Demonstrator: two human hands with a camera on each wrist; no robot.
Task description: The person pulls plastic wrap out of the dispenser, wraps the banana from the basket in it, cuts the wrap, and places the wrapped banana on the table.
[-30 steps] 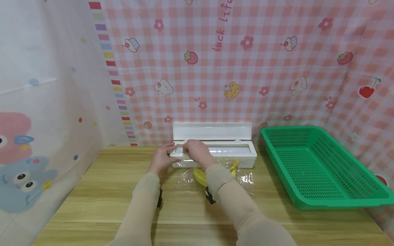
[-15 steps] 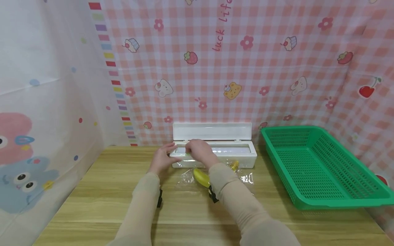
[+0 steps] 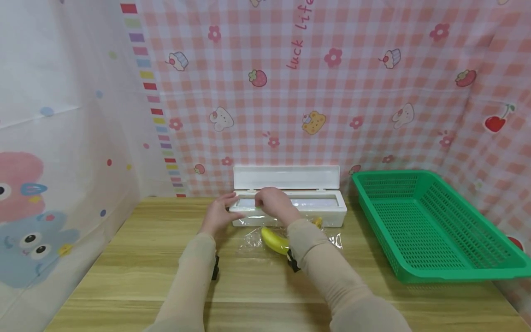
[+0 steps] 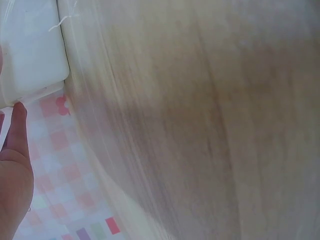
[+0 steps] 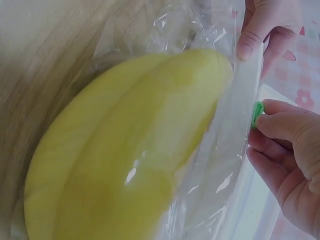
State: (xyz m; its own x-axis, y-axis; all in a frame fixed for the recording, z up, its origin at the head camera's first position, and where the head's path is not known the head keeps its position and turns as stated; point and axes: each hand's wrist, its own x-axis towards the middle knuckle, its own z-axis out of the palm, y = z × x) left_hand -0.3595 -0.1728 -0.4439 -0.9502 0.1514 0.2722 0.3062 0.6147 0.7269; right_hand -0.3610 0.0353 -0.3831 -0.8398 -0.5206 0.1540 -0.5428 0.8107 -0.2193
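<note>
A white cling film dispenser [image 3: 338,216] stands on the table with its lid [image 3: 286,178] raised. My left hand [image 3: 217,215] grips its left end, thumb at the front and fingers farther back. With thumb and fingers my right hand [image 3: 274,204] pinches a small green slide cutter [image 5: 257,114] at the dispenser's edge. Clear cling film [image 3: 252,240] hangs from the dispenser's front and lies over yellow bananas [image 5: 135,140] on the table. In the head view the right forearm hides part of the bananas [image 3: 274,240].
To the right stands a green perforated plastic basket [image 3: 423,230]. Behind the dispenser hangs a pink checked cloth [image 3: 265,106], and a white printed cloth [image 3: 83,138] hangs at the left. The wooden table [image 3: 137,263] runs beneath everything.
My right hand has slid a little to the right along the dispenser with the green slide cutter, and more of the bananas shows. The left hand has stayed at the dispenser's left end.
</note>
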